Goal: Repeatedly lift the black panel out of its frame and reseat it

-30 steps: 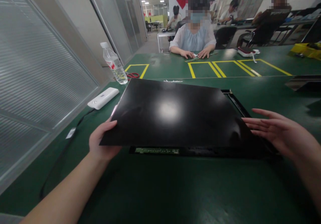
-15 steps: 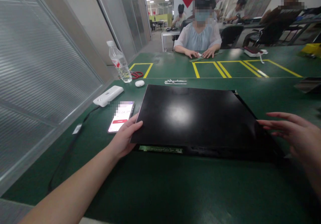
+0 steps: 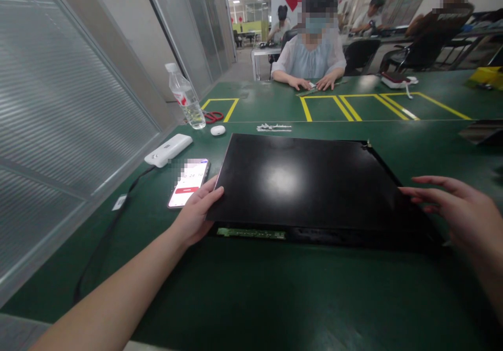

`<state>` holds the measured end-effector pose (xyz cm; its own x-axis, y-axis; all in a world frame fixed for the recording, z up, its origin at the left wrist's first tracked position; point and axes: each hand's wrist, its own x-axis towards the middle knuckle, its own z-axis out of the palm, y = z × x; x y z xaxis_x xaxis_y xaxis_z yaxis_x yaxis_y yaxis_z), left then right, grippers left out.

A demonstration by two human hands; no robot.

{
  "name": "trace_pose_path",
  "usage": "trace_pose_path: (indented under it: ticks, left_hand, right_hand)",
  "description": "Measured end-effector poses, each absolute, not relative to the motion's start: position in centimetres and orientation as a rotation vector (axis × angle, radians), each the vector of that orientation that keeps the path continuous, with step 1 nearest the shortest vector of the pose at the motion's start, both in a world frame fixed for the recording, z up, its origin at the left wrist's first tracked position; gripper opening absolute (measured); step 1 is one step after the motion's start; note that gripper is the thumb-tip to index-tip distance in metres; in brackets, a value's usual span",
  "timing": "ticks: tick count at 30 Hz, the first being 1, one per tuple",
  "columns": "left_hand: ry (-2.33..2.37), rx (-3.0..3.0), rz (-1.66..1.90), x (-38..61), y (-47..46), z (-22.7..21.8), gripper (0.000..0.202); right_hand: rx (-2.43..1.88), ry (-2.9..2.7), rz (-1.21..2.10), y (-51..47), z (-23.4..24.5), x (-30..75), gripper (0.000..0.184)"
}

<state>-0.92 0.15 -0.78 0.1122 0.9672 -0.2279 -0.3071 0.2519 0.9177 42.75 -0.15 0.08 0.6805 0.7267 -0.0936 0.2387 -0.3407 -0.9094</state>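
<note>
A large glossy black panel (image 3: 306, 183) lies almost flat on a black frame on the green table (image 3: 251, 293). A green circuit strip (image 3: 251, 233) shows under its near edge. My left hand (image 3: 196, 212) grips the panel's near left corner, thumb on top and fingers beneath. My right hand (image 3: 456, 209) rests at the panel's right edge with fingers stretched out and apart, holding nothing.
A lit phone (image 3: 188, 182) lies just left of the panel, with a white power bank (image 3: 168, 150) and its cable, a water bottle (image 3: 185, 98), red scissors (image 3: 213, 116) and a white earbud case (image 3: 218, 130) beyond. A person sits across the table, hands by yellow floor-tape squares (image 3: 326, 107).
The panel has come down from a raised tilt and shifted right, settling onto the frame and uncovering the phone. My left hand followed its corner; my right hand stayed at the right edge.
</note>
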Motion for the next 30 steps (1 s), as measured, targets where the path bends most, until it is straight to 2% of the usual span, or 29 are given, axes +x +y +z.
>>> trace_pose_path:
  ticks: [10, 18, 26, 30]
  left_hand:
    - [1.146, 0.753, 1.16, -1.1, 0.1, -1.1, 0.034]
    - [1.126, 0.763, 1.155, -1.0, 0.3, -1.1, 0.033]
    - [1.114, 0.764, 1.12, -1.0, 0.3, -0.9, 0.034]
    - [1.098, 0.788, 1.109, -1.0, 0.3, -0.9, 0.029]
  right_hand:
    - [-1.912, -0.73, 0.613, -0.2, 0.1, 42.7, 0.041]
    - [-1.885, -0.788, 0.621, -0.1, -1.0, 43.8, 0.045]
    - [-1.902, -0.749, 0.592, -0.3, -0.1, 42.7, 0.036]
    - [-1.903, -0.705, 0.603, -0.2, 0.1, 42.7, 0.037]
